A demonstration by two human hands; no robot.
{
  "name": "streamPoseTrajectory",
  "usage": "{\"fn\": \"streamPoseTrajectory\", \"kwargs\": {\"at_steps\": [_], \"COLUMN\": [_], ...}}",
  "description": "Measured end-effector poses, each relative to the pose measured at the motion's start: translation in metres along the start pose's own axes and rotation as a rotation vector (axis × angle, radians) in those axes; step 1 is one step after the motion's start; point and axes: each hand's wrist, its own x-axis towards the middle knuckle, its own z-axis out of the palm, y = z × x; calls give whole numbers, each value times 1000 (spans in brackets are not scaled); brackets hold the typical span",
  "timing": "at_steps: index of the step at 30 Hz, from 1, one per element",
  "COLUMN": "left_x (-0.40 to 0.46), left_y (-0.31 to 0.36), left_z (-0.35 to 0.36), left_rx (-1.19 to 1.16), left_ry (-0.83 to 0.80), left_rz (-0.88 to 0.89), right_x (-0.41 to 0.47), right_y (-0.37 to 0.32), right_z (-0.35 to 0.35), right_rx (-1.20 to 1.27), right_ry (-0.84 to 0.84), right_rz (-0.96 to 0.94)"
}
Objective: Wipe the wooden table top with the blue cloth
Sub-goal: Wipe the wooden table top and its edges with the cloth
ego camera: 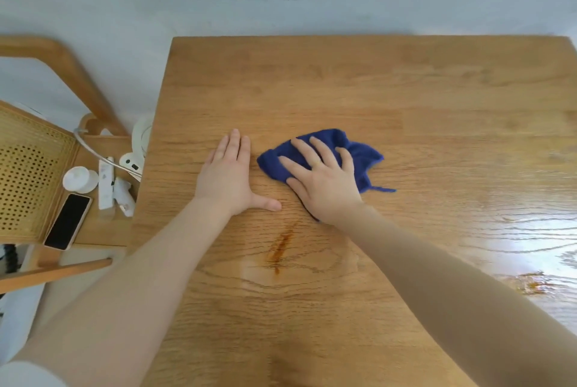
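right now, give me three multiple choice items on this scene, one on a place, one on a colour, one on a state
1. Where is the phone?
A. on the table
B. on the chair to the left
C. under the cloth

2. What colour is the cloth?
A. blue
B. yellow
C. white

3. What is the left hand doing?
A. gripping the cloth
B. lifted in the air
C. lying flat on the table

Answers:
1. B, the phone lies on the chair seat beside the table's left edge.
2. A, the cloth under the right hand is deep blue.
3. C, the left hand is spread open on bare wood, apart from the cloth.
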Motion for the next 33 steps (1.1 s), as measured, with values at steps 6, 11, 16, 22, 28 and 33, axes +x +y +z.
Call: {"fn": "streamPoseTrajectory", "kwargs": {"at_steps": [6, 11, 16, 22, 28, 33], "left_x": [2, 4, -3, 1, 3, -6], "left_y": [0, 0, 0, 3, 8, 6], "left_z": [4, 3, 1, -1, -5, 3], "left_rx": [23, -5, -55, -18, 1, -32], "left_ry": [-5, -19, -25, -30, -21, 1], "left_rz": [-18, -46, -53, -83, -145, -229], "right_x": [88, 101, 29, 84, 96, 24], "right_y": [14, 5, 0, 18, 15, -3], "right_z": [-9, -8, -1, -10, -12, 0], "right_rx": [39, 48, 4, 21, 47, 9], "right_ry": [-14, -15, -3, -31, -64, -23], "right_rz": [146, 175, -93, 26, 73, -90]}}
